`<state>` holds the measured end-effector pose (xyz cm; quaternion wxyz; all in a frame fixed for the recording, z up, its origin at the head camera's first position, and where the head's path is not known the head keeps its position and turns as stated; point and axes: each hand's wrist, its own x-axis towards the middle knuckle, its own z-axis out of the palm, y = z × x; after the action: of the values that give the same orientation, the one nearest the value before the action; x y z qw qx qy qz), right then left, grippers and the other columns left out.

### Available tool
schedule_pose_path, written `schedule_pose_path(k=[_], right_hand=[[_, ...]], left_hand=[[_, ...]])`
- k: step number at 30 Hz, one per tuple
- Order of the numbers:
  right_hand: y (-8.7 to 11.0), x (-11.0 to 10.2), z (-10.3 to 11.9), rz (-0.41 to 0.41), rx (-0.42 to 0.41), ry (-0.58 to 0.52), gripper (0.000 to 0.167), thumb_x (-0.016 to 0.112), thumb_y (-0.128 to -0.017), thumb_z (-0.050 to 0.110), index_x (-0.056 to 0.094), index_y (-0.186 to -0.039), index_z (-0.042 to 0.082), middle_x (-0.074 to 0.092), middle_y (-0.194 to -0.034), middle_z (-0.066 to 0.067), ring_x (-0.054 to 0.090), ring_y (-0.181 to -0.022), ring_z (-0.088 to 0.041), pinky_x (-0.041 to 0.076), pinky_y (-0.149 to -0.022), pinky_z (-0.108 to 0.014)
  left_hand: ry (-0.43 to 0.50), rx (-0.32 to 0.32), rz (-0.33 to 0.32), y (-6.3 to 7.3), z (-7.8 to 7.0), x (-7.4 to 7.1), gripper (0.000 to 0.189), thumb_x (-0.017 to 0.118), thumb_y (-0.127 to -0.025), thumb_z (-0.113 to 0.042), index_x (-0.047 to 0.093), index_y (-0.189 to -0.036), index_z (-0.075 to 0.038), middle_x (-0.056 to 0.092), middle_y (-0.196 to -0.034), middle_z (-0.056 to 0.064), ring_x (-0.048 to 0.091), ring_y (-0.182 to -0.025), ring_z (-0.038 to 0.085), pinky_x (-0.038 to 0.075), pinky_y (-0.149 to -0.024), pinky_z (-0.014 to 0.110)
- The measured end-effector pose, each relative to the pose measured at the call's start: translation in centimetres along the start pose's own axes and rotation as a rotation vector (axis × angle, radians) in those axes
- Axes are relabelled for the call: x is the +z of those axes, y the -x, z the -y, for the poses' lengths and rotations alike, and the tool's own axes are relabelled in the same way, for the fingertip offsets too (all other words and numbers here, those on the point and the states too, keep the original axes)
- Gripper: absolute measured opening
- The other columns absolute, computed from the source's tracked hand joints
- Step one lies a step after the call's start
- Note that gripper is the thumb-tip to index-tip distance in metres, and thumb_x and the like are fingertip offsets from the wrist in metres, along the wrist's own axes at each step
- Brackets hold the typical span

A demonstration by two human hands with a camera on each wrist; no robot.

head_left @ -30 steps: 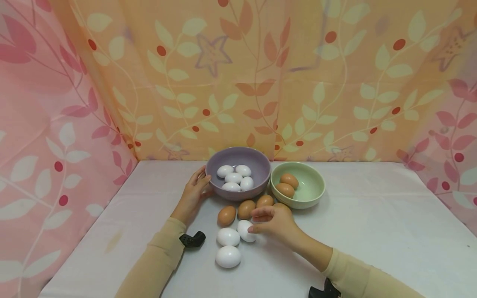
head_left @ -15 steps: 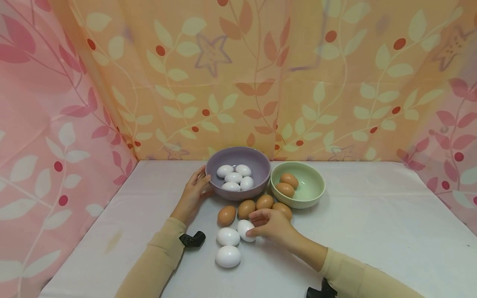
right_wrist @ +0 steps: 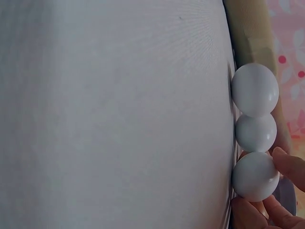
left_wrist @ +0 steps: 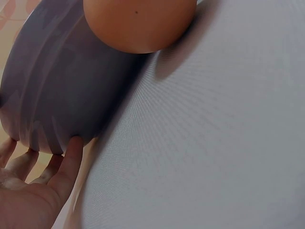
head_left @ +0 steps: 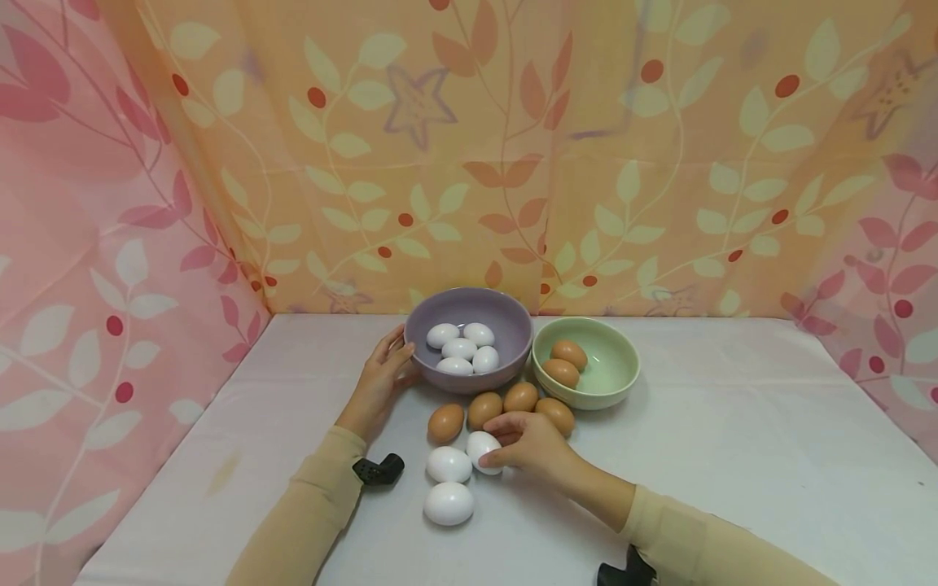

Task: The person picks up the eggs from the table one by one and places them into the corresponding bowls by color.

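Against the left side of a purple bowl (head_left: pixel 469 303) rest the fingertips of my left hand (head_left: pixel 379 382); the left wrist view shows its fingers (left_wrist: pixel 71 160) fairly straight on the bowl's wall. Several white eggs lie inside that bowl. My right hand (head_left: pixel 538 448) has thumb and fingers around a white egg (head_left: pixel 481 450) on the table; in the right wrist view its thumb (right_wrist: pixel 288 164) touches the egg's side and the other fingers (right_wrist: pixel 279 214) lie on the opposite side. Two more white eggs (head_left: pixel 449 465) sit left of it, one nearer the front.
A light green bowl (head_left: pixel 608 378) holding two brown eggs (head_left: pixel 560 373) stands right of the purple one. Several brown eggs (head_left: pixel 445 424) line the table in front of both bowls, close to the right hand. Patterned curtains (head_left: pixel 469 163) rise behind the white-covered table (head_left: pixel 733 439).
My right hand has moved slightly left, bringing its thumb and fingers around the white egg and uncovering the rightmost brown egg. The left hand, bowls and eggs have stayed in place.
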<state>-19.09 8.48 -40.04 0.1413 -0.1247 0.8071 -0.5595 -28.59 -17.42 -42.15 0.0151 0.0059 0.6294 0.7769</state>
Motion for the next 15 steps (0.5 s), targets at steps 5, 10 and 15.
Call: schedule_pose_path(k=[5, 10, 15], right_hand=[[-0.12, 0.08, 0.09, 0.003, -0.002, -0.001, 0.042, 0.084, -0.073, 0.003, 0.068, -0.111, -0.007, 0.074, -0.104, -0.017, 0.070, -0.094, -0.018, 0.058, -0.078, -0.026], [-0.07, 0.08, 0.26, 0.006, 0.005, -0.002, 0.041, 0.084, -0.074, 0.002, 0.068, -0.110, -0.007, 0.074, -0.104, -0.016, 0.070, -0.093, -0.017, 0.058, -0.077, -0.026], [0.24, -0.11, 0.69, -0.002, 0.019, 0.018, 0.042, 0.084, -0.073, 0.004, 0.069, -0.111, -0.004, 0.075, -0.105, -0.015, 0.070, -0.096, -0.018, 0.058, -0.079, -0.026]], left_hand=[[0.000, 0.001, -0.007, -0.08, -0.01, -0.05, 0.058, 0.055, -0.103, -0.021, 0.031, -0.156, -0.017, 0.023, -0.166, 0.006, 0.035, -0.146, 0.021, 0.040, -0.113, 0.050], [0.000, -0.007, -0.009, -0.06, -0.08, 0.04, 0.057, 0.055, -0.103, -0.022, 0.032, -0.155, -0.018, 0.024, -0.166, 0.004, 0.036, -0.145, 0.020, 0.040, -0.113, 0.050], [0.009, -0.001, 0.004, 0.09, -0.18, 0.11, 0.058, 0.054, -0.103, -0.021, 0.031, -0.156, -0.017, 0.023, -0.166, 0.005, 0.034, -0.146, 0.020, 0.039, -0.114, 0.050]])
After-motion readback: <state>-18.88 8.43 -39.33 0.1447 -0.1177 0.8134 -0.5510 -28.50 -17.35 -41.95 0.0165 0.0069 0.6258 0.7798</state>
